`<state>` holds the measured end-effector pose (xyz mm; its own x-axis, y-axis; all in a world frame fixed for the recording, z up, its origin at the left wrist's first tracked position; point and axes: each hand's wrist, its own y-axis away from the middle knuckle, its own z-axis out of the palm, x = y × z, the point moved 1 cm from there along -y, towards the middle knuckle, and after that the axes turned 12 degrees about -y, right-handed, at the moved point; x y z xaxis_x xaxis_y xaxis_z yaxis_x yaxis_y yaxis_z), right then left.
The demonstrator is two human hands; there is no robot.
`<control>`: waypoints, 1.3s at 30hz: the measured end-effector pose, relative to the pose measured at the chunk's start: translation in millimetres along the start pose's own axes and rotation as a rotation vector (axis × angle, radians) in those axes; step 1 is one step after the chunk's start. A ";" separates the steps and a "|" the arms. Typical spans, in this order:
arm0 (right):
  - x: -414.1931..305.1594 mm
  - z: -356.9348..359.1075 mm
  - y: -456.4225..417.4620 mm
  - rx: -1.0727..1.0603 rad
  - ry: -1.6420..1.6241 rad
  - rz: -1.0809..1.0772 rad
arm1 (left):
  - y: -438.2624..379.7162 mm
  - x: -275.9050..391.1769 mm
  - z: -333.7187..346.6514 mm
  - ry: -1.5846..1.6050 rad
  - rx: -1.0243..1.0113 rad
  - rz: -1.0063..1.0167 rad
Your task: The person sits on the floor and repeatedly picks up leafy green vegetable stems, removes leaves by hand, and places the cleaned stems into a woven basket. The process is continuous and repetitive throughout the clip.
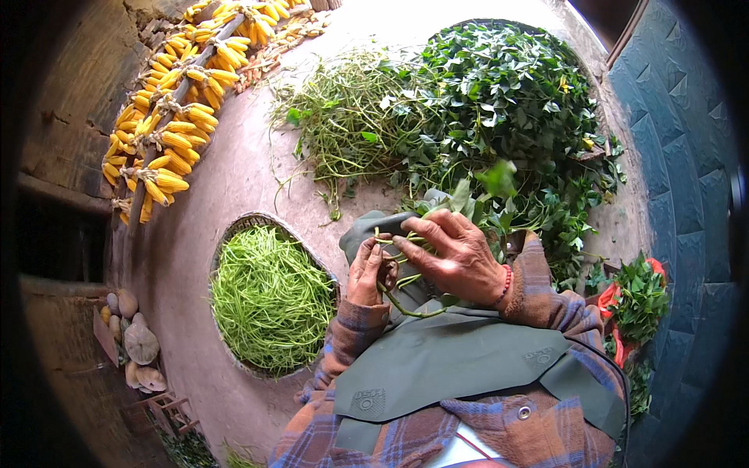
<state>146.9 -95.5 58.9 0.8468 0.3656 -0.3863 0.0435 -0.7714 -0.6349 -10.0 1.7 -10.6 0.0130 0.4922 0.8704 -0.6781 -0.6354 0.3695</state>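
Before my lap, my left hand point(367, 275) pinches thin green stems between thumb and fingertips. My right hand point(459, 257), with a red bead bracelet at the wrist, has its thumb and fingers on the same leafy vine stems point(408, 281). One stem loops down below the hands, and leaves point(465, 202) stick out past the right knuckles, one of them blurred. To the left on the floor stands a woven basket point(257, 220) full of cut green stems point(272, 298). Beyond my knees lies a large heap of leafy vines point(503, 99).
A tangle of barer vines point(351, 117) adjoins the heap. Corn cobs point(175, 140) hang along a pole at the left wall. Several squashes point(140, 345) lie below, near a small wooden stool point(175, 412). At right, leaves point(641, 298) fill a red plastic bag point(610, 301) beside a dark green panel point(679, 175).
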 end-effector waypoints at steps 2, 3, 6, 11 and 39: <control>-2.9 4.4 0.2 -0.076 0.008 -0.040 | 4.5 4.9 6.0 -0.097 0.029 0.052; -3.5 7.7 -0.6 -0.106 0.030 -0.063 | 7.1 10.3 9.4 -0.152 0.009 0.053; -0.2 22.0 5.2 -0.133 0.086 -0.069 | 12.6 18.1 14.5 -0.283 -0.017 0.072; 2.0 33.3 7.4 -0.066 0.013 0.059 | 13.4 16.8 14.3 -0.362 -0.005 0.113; 41.9 56.9 34.3 0.164 -0.917 0.814 | 7.7 -9.3 19.4 -0.161 -0.028 0.073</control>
<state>153.7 -76.9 -17.1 -0.0912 0.0907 -0.9917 -0.4449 -0.8946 -0.0409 -1.1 -19.3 -9.5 0.0790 0.3421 0.9363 -0.7018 -0.6480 0.2959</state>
